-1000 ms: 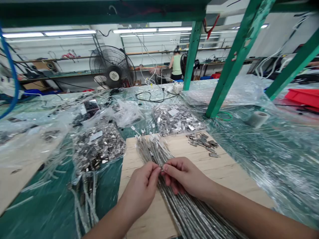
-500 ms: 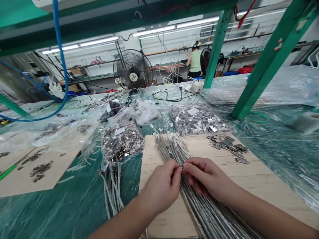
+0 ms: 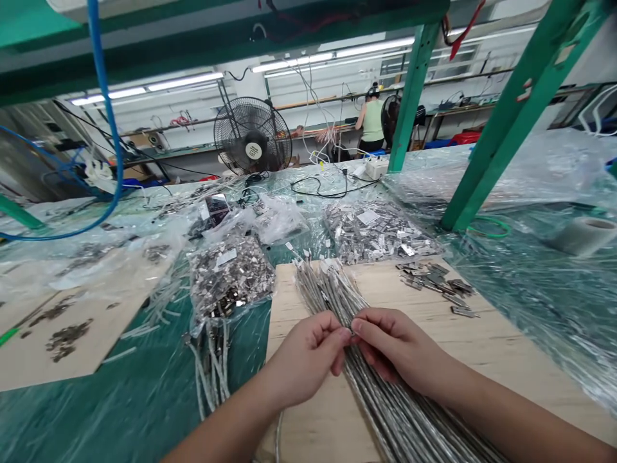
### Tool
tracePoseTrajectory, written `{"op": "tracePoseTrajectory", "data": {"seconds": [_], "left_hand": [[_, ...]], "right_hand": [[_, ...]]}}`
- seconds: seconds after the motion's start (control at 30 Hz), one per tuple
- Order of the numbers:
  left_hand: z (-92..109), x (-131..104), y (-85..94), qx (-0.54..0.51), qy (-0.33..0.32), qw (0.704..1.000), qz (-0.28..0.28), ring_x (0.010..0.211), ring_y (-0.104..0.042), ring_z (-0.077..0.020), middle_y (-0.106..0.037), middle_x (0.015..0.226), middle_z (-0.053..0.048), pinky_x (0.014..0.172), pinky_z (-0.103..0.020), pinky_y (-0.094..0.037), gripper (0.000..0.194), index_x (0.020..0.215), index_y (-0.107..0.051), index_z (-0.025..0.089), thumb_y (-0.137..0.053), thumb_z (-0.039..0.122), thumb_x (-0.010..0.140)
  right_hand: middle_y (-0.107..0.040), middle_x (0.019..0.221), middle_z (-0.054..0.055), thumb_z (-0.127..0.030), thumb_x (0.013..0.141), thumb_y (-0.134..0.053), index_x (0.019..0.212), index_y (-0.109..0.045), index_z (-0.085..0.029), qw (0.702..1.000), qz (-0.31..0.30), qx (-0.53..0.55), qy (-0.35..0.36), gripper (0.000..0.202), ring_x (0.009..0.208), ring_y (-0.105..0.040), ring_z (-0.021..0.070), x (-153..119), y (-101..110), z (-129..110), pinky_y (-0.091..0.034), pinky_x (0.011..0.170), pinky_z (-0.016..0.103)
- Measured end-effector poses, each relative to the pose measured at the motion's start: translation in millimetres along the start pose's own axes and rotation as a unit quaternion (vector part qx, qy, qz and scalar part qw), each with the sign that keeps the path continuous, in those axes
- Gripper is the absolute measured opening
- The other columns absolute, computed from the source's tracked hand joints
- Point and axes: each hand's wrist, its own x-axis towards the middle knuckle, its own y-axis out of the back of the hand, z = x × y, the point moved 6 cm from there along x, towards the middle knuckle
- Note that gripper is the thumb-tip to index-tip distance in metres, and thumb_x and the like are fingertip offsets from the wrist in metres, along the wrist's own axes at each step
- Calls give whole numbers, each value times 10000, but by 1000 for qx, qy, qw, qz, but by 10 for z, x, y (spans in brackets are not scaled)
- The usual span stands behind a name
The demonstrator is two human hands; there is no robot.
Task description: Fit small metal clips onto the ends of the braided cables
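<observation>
My left hand (image 3: 311, 354) and my right hand (image 3: 398, 341) meet fingertip to fingertip over a thick bundle of grey braided cables (image 3: 385, 405). Both are closed in a pinch. What sits between the fingers is small and mostly covered, so I cannot make it out. The bundle lies on a light wooden board (image 3: 318, 424), its ends fanned out beyond my hands. A single thin cable (image 3: 278, 432) comes out from under my left forearm. Right of the bundle, several loose metal connector pieces (image 3: 436, 283) lie on the board.
Behind the board are a clear bag of metal connectors (image 3: 380, 235) and, leftward, a bag of small metal parts (image 3: 231, 273). More cables (image 3: 212, 366) lie left. Green posts (image 3: 506, 122) rise at right. A fan (image 3: 253, 135) and a seated person (image 3: 371, 119) are farther back.
My left hand's fingers have shifted slightly, with lower fingers now showing beneath the pinch. The right hand keeps its grip. The whole view has moved a little.
</observation>
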Motion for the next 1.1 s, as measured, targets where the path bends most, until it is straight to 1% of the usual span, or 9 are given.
{"op": "tracePoseTrajectory", "data": {"seconds": [0.13,0.33,0.43,0.5,0.57,0.67,0.77,0.93,1.1], "left_hand": [[-29,26,11,9,-5,1000,23,493,-389,-87,-512,532,48,521,-212,-303,246,752,-484,177,-469,365,910],[-49,43,-49,29,3,1000,4,416,-329,-74,-526,543,52,431,-194,-270,248,804,-469,193,-438,419,902],[36,6,11,79,9,997,-3,441,-434,-93,-582,581,21,450,-204,-358,327,802,-495,192,-370,471,917],[135,-56,226,136,4,990,31,608,-565,-125,-640,690,-17,579,-226,-444,381,790,-540,186,-337,476,932],[213,-150,605,212,9,972,106,774,-604,-160,-661,810,-34,698,-260,-456,359,830,-579,191,-354,449,939],[215,-310,1281,336,57,907,245,769,-575,-208,-645,854,-60,705,-325,-422,217,901,-600,191,-446,344,912],[78,-358,1681,421,101,854,287,818,-578,-228,-635,862,-75,754,-359,-426,94,866,-625,170,-537,200,855],[-97,-299,1761,488,118,818,281,906,-587,-184,-625,986,-44,849,-391,-468,142,905,-624,142,-615,279,869],[62,-324,1704,470,78,819,320,754,-584,-175,-632,812,-32,718,-323,-462,131,769,-626,160,-602,263,847]], "right_hand": [[-477,522,-45,-519,915,-475,716,-521,-170,1000,-21,2,-3,404,357,-362,57,8,8,45,-267,327,159],[-438,498,-52,-518,923,-474,686,-501,-169,1000,-20,15,10,423,382,-383,65,7,10,12,-284,340,154],[-441,510,-55,-514,913,-493,710,-512,-170,1000,-10,21,0,400,362,-368,58,19,-3,17,-275,324,151],[-452,527,-54,-510,906,-508,715,-516,-169,999,-3,34,-10,390,357,-366,53,27,-6,29,-274,318,148],[-462,539,-51,-510,900,-517,706,-510,-168,999,1,43,-23,393,365,-381,53,31,-1,46,-286,319,145],[-480,550,-48,-511,899,-522,713,-508,-166,998,2,44,-33,392,378,-403,56,26,14,72,-303,320,141],[-494,560,-48,-505,901,-522,745,-523,-161,998,-2,46,-36,378,383,-412,54,15,20,81,-304,317,134],[-487,550,-51,-510,887,-541,721,-525,-157,998,4,49,-48,391,372,-400,48,14,12,77,-303,306,129],[-493,556,-47,-527,874,-547,726,-530,-159,997,5,60,-46,397,381,-413,53,31,7,83,-308,304,127]]}}
